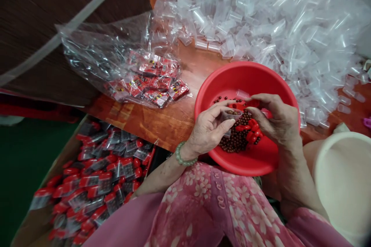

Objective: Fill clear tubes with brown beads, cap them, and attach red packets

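Observation:
My left hand (209, 128) pinches a small clear vial (230, 115) with dark brown beads in it, held over a red plastic basin (269, 81). My right hand (275, 117) is curled over the vial's top, fingers closed on something I cannot make out. Under both hands, the basin holds a pile of dark brown beads (236, 141) and several red caps (251, 128). A green bead bracelet (183, 157) is on my left wrist.
A big heap of empty clear vials (275, 19) covers the wooden table (162, 121) behind the basin. A clear plastic bag with red printed labels (153, 79) lies at left. A cardboard box of filled, red-capped vials (95, 177) sits below left. A white container (344, 181) stands at right.

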A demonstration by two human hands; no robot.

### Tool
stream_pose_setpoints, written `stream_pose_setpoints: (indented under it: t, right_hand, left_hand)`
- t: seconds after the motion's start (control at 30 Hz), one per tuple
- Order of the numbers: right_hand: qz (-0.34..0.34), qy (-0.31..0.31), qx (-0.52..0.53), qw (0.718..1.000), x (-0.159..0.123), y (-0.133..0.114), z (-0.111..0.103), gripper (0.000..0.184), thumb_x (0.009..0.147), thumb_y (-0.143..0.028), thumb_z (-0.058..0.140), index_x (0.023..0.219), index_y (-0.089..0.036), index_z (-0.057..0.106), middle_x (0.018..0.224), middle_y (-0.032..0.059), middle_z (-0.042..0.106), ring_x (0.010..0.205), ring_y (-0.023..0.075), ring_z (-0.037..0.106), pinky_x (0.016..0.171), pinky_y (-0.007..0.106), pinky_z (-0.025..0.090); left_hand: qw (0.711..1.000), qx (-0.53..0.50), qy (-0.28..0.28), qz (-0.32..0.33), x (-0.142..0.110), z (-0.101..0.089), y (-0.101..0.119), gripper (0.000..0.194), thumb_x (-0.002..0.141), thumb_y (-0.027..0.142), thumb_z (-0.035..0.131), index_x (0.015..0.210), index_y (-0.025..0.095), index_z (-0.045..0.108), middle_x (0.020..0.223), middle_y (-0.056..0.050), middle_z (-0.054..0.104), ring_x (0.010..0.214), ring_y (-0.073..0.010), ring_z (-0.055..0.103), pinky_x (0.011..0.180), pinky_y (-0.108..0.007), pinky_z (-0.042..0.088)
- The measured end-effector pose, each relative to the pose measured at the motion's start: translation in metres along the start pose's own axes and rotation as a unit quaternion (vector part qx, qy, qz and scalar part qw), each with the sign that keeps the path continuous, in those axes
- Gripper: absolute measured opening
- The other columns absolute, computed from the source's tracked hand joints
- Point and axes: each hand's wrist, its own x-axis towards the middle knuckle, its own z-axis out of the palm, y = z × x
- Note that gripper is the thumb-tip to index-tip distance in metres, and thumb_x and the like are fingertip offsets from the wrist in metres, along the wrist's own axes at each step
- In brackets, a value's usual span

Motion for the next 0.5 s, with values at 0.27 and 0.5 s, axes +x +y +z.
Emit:
stream_pose_setpoints:
  t: [0.27, 0.5]
  right_hand:
    - [-0.074, -0.073, 0.017, 0.994, 0.000, -0.003, 0.008, 0.032, 0.102, -0.024, 0.058, 0.133, -0.025, 0.067, 0.126, 0.0100, 0.076, 0.112, 0.0223, 0.075, 0.096, 0.037, 0.065]
    - [-0.094, -0.051, -0.068, 0.992, -0.007, -0.008, 0.018, 0.043, 0.102, -0.017, 0.050, 0.144, -0.024, 0.055, 0.120, 0.0131, 0.073, 0.108, 0.0214, 0.073, 0.089, 0.034, 0.065]
  left_hand:
    - [0.999, -0.013, -0.037, -0.026, -0.003, 0.000, 0.006, 0.023, 0.094, 0.030, 0.068, 0.111, 0.015, 0.071, 0.148, -0.018, 0.062, 0.121, -0.0251, 0.071, 0.103, -0.038, 0.059]
    - [0.997, -0.017, -0.048, -0.049, 0.000, -0.001, 0.006, 0.023, 0.094, 0.030, 0.065, 0.111, 0.015, 0.068, 0.138, -0.016, 0.068, 0.111, -0.0221, 0.073, 0.100, -0.036, 0.060]
